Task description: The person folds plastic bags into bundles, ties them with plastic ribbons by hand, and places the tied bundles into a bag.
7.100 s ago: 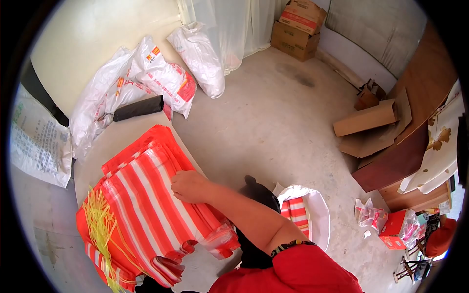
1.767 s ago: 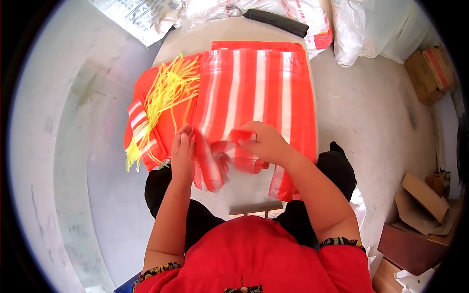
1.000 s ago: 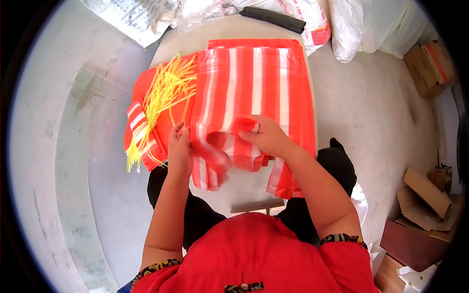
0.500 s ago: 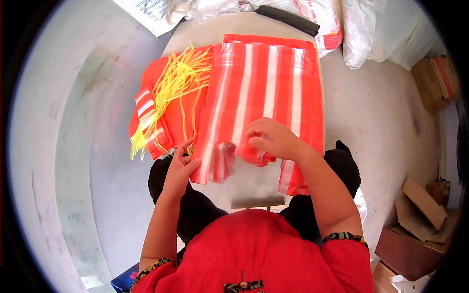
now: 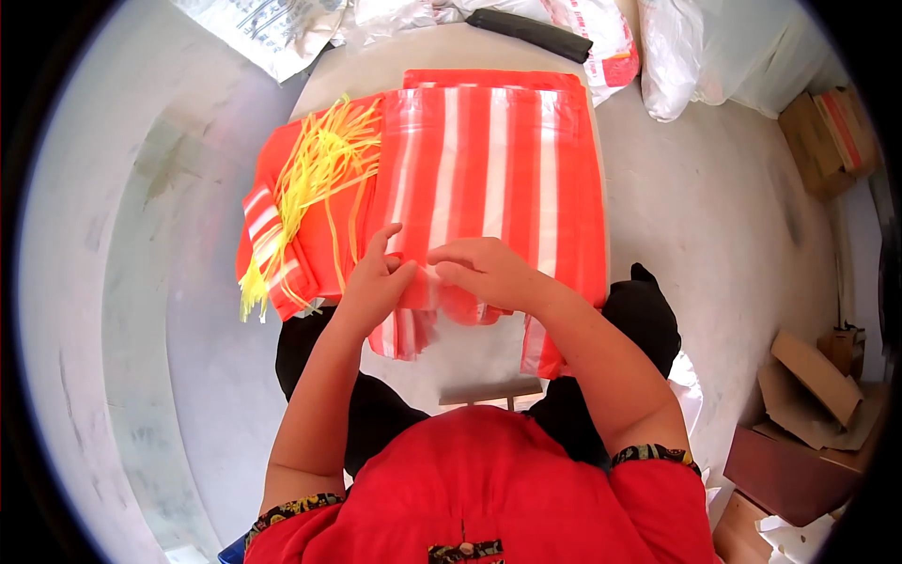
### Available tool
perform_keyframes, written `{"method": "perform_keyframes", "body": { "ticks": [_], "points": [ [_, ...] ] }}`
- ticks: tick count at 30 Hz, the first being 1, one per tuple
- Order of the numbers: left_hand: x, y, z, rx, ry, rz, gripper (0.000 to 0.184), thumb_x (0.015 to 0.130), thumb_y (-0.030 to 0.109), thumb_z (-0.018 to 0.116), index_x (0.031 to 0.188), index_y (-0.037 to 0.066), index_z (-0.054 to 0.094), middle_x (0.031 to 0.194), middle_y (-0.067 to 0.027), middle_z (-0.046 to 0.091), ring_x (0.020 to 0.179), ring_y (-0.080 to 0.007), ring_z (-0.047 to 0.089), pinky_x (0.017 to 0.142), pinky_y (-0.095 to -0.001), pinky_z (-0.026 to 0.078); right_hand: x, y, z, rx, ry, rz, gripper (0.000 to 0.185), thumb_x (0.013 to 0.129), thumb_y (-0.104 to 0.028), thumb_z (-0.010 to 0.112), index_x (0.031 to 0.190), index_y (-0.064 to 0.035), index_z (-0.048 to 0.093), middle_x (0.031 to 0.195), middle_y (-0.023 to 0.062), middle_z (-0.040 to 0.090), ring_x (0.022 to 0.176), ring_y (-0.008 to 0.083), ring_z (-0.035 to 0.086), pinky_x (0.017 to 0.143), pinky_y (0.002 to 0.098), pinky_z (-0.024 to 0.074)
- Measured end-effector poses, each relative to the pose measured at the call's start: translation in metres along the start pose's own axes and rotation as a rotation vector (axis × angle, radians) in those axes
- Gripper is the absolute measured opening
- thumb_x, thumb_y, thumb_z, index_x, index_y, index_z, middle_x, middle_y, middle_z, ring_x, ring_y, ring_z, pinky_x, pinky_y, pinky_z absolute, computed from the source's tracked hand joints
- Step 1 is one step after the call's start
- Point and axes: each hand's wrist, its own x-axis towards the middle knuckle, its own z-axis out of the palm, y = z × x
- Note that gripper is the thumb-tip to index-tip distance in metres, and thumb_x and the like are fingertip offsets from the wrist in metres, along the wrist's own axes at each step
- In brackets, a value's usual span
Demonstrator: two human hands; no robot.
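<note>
A stack of red-and-white striped plastic bags (image 5: 474, 169) lies before me, its cut lower edge hanging toward my lap. My left hand (image 5: 378, 287) is at the lower left of the stack, index finger raised, thumb and other fingers closing on thin red film. Just to its right, my right hand (image 5: 490, 273) is bent over the same edge, thumb and fingers together on the plastic. A strip of see-through film spans the gap between the hands. The right fingertips are partly hidden. Left of the stack, yellow ties (image 5: 329, 155) lie over folded red plastic (image 5: 282, 150).
A small striped bundle (image 5: 268, 235) lies at the left with ties around it. At the far edge of the beige surface (image 5: 362, 70) is a black roll (image 5: 531, 35), with white sacks (image 5: 669, 56) behind. Cardboard boxes (image 5: 808, 414) stand on the floor at right.
My left hand has moved up and right, onto the film near my right hand. The right hand has shifted slightly left, and the whole view has shifted a little.
</note>
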Motion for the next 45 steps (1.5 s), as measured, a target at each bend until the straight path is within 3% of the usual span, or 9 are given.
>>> {"method": "perform_keyframes", "body": {
  "ticks": [8,17,18,22,27,30,36,42,45],
  "points": [
    [-0.001,0.011,0.016,-0.209,-0.146,0.017,0.061,0.114,0.041,0.040,0.163,0.010,0.024,0.092,-0.0074,0.069,0.076,-0.0156,0.069,0.069,-0.0281,0.052,0.001,0.009,0.000,0.008,0.169,-0.005,0.050,0.100,-0.030,0.065,0.134,0.0059,0.063,0.115,0.0224,0.074,0.106,0.0307,0.072,0.089,0.0399,0.0559],
    [-0.016,-0.004,0.034,0.079,0.027,0.306,0.043,0.104,0.006,0.054,0.147,0.006,0.049,0.104,-0.0055,0.066,0.090,-0.0117,0.065,0.080,-0.0272,0.053,0.008,0.017,-0.004,-0.185,0.255,0.064,0.032,0.092,-0.011,0.066,0.121,0.0026,0.067,0.103,0.0196,0.073,0.097,0.0290,0.072,0.084,0.0391,0.0566],
    [-0.027,0.007,0.035,0.173,0.068,0.226,0.041,0.093,-0.005,0.062,0.133,0.004,0.061,0.111,-0.0092,0.067,0.099,-0.0197,0.066,0.088,-0.0329,0.054,0.008,0.016,-0.003,-0.173,0.256,0.076,0.030,0.092,-0.010,0.065,0.119,0.0023,0.068,0.101,0.0194,0.073,0.096,0.0288,0.072,0.083,0.0391,0.0565],
    [-0.025,-0.015,0.037,0.782,0.273,0.718,0.050,0.080,-0.006,0.066,0.128,0.004,0.065,0.131,-0.0157,0.064,0.115,-0.0384,0.060,0.100,-0.0447,0.051,0.001,0.006,-0.007,-0.132,0.231,0.138,0.028,0.092,-0.010,0.061,0.117,0.0010,0.066,0.104,0.0174,0.073,0.096,0.0308,0.071,0.082,0.0417,0.0562],
    [-0.017,-0.026,0.040,0.816,0.199,0.765,0.063,0.071,-0.007,0.069,0.133,0.006,0.064,0.142,-0.0139,0.060,0.116,-0.0380,0.060,0.100,-0.0443,0.051,-0.007,0.009,-0.009,-0.196,0.242,0.188,0.025,0.090,-0.009,0.062,0.114,-0.0008,0.067,0.103,0.0155,0.072,0.092,0.0295,0.071,0.083,0.0395,0.0558],
    [-0.013,-0.028,0.041,0.810,0.154,0.764,0.071,0.065,-0.008,0.071,0.134,0.008,0.063,0.143,-0.0134,0.059,0.117,-0.0383,0.059,0.100,-0.0447,0.051,-0.014,-0.003,-0.016,-0.401,0.248,0.140,0.029,0.087,-0.009,0.065,0.115,-0.0041,0.068,0.110,0.0153,0.070,0.102,0.0298,0.069,0.085,0.0406,0.0557],
    [-0.008,-0.034,0.043,0.802,0.135,0.768,0.072,0.064,-0.008,0.071,0.134,0.009,0.063,0.142,-0.0129,0.060,0.118,-0.0379,0.059,0.100,-0.0445,0.050,-0.034,0.017,-0.010,-0.672,0.130,-0.399,0.025,0.081,-0.004,0.072,0.104,-0.0077,0.068,0.146,0.0137,0.055,0.140,0.0364,0.048,0.111,0.0451,0.0464],
    [-0.007,-0.032,0.045,0.766,0.140,0.752,0.066,0.068,-0.005,0.070,0.132,0.011,0.064,0.139,-0.0109,0.062,0.115,-0.0377,0.060,0.100,-0.0441,0.051,-0.033,0.030,0.003,-0.853,0.119,-0.533,0.035,0.078,-0.009,0.079,0.113,-0.0094,0.070,0.156,0.0126,0.047,0.145,0.0385,0.041,0.117,0.0476,0.0414],
    [-0.012,-0.018,0.042,0.773,0.077,0.702,0.062,0.070,-0.003,0.070,0.131,0.011,0.064,0.135,-0.0095,0.063,0.114,-0.0375,0.060,0.100,-0.0438,0.051,-0.035,0.012,0.002,-0.820,0.066,-0.525,0.017,0.081,-0.007,0.074,0.098,-0.0072,0.072,0.155,0.0146,0.050,0.143,0.0386,0.045,0.117,0.0485,0.0416]
  ]
}}
